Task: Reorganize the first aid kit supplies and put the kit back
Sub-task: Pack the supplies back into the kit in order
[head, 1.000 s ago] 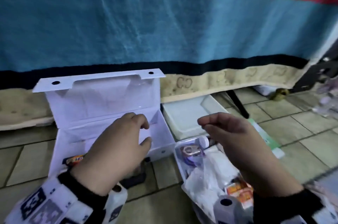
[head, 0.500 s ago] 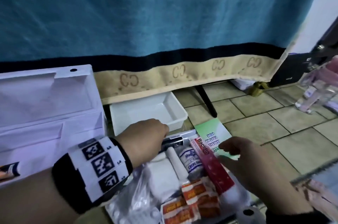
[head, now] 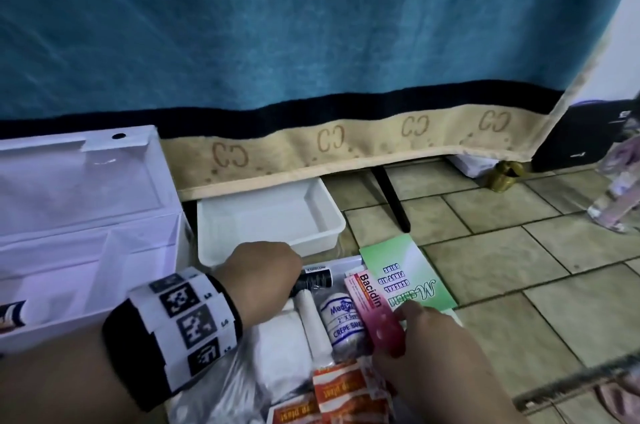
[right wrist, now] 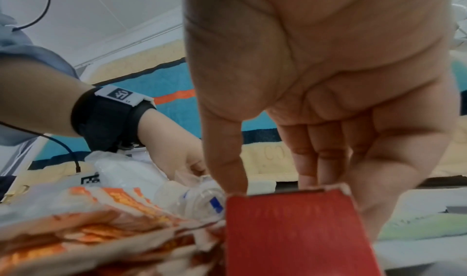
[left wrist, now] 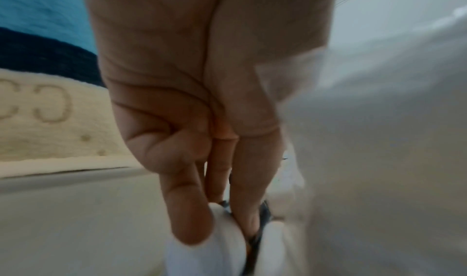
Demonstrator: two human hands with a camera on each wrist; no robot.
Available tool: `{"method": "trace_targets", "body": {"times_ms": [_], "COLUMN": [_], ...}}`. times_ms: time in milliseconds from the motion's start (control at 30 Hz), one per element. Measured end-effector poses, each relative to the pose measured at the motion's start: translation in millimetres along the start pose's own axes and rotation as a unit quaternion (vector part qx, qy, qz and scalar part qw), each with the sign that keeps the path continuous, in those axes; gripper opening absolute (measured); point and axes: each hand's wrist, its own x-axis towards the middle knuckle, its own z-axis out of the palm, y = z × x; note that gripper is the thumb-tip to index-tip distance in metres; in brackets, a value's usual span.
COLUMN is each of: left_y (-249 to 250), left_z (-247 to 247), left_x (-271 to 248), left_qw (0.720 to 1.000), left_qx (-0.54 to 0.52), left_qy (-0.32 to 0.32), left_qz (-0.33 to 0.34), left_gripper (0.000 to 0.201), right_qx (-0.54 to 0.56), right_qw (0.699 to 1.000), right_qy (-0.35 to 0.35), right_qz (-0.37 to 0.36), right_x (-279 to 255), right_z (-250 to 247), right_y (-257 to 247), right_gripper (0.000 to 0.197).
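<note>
The white first aid kit box (head: 69,216) stands open at the left. The supplies lie in a heap at the bottom middle. My left hand (head: 266,271) reaches across to the heap. In the left wrist view its fingertips (left wrist: 242,216) pinch a dark item (left wrist: 255,238) between white rolls; the head view shows that item as a black tube-like thing (head: 315,280). My right hand (head: 415,330) holds the red Bacidin box (head: 374,306), thumb on one side and fingers on the other (right wrist: 278,180). A crepe bandage roll (head: 341,319) lies between the hands.
An empty white tray (head: 263,216) sits behind the heap, under the blanket's hem (head: 311,153). A green first aid leaflet (head: 415,271) lies right of the box. Orange plaster packets (head: 346,392) and bagged white gauze (head: 277,354) are nearest me. A black leg (head: 391,202) stands on the tiles.
The view swung right. My left hand left the kit box and crossed to the heap of supplies. My right hand came down and took hold of the Bacidin box.
</note>
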Motion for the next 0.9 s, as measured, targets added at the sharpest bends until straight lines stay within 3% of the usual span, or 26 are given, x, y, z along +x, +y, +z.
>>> {"method": "trace_targets", "body": {"times_ms": [133, 400, 567, 733, 900], "left_y": [-2, -11, -54, -129, -216], "left_z": [-9, -33, -40, -20, 37], "left_x": [-5, -38, -73, -133, -188], "left_qw": [0.999, 0.995, 0.975, 0.93, 0.905], "left_qx": [-0.003, 0.001, -0.035, -0.163, -0.233], "left_qy": [0.034, 0.095, 0.211, 0.286, 0.269], "left_qz": [-0.006, 0.0, -0.067, -0.162, -0.232], "left_gripper": [0.017, 0.007, 0.019, 0.026, 0.02], "right_qx": [0.014, 0.124, 0.161, 0.203, 0.267], "right_qw": [1.0, 0.991, 0.985, 0.975, 0.952], "right_qy": [-0.007, 0.022, 0.05, 0.074, 0.049], "right_qz": [0.025, 0.047, 0.039, -0.045, -0.143], "right_x": [0, -9, -20, -33, -42], "right_z": [-6, -28, -44, -53, -46], "right_y": [-1, -10, -38, -92, -177], "right_gripper": [0.042, 0.029, 0.024, 0.021, 0.021]}}
